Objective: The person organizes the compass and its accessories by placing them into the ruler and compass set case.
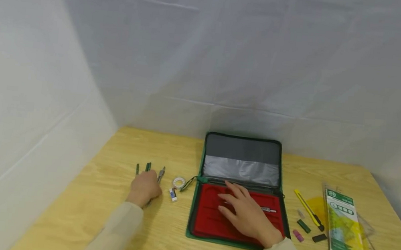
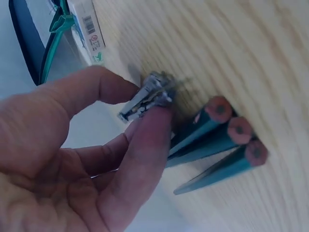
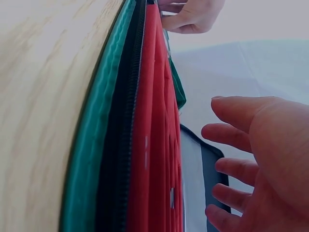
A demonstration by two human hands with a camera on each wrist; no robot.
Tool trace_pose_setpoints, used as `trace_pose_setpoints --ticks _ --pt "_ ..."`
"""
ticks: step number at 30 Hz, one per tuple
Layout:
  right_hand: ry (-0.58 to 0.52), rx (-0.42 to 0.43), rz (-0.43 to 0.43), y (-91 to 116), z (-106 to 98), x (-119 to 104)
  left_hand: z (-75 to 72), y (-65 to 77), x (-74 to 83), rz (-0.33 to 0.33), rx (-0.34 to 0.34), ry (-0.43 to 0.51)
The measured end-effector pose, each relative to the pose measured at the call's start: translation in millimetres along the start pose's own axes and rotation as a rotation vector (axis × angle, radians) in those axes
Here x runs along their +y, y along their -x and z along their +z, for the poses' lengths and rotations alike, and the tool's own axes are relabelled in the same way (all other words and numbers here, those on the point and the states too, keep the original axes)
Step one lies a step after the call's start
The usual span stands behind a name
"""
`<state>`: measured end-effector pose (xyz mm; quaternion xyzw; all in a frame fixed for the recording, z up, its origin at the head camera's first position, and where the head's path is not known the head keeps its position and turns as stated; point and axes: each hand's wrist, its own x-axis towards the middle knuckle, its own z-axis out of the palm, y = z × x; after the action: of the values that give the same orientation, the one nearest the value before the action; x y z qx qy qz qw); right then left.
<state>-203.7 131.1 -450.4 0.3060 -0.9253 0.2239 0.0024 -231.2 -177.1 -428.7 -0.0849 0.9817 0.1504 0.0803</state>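
My left hand [image 1: 145, 187] pinches a silver metal drawing compass [image 2: 149, 96] between thumb and fingers, low over the table. Right beside it lie three green pencils [image 2: 207, 140], their blunt ends toward the camera in the left wrist view. My right hand [image 1: 246, 214] hovers with spread fingers over an open zip case, whose red moulded tray [image 1: 209, 218] has shaped slots. Partly behind that hand, a silver instrument [image 1: 268, 209] sits in the tray.
Between the left hand and the case lie a white ring-shaped item [image 1: 178, 183] and a boxed eraser [image 1: 173, 195]. To the right are a yellow cutter knife [image 1: 309, 210], several small blocks, and clear rulers with a green-yellow packet [image 1: 345, 227]. The case's grey lid [image 1: 243, 149] stands raised behind.
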Motion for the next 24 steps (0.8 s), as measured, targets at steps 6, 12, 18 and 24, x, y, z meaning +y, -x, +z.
trace_pose_setpoints --ticks 6,12,18,24 --pt "0.002 0.005 -0.004 2 0 3 -1.2 3.0 2.5 0.021 -0.032 -0.013" --pt "0.003 0.016 0.014 6 -3 6 -0.9 2.9 6.4 0.042 -0.017 -0.046" --pt "0.008 0.034 0.011 10 -8 9 -2.7 7.4 0.6 0.083 0.006 0.002" --pt "0.006 0.023 0.059 16 -9 13 0.1 8.6 -1.9 0.108 0.0 0.038"
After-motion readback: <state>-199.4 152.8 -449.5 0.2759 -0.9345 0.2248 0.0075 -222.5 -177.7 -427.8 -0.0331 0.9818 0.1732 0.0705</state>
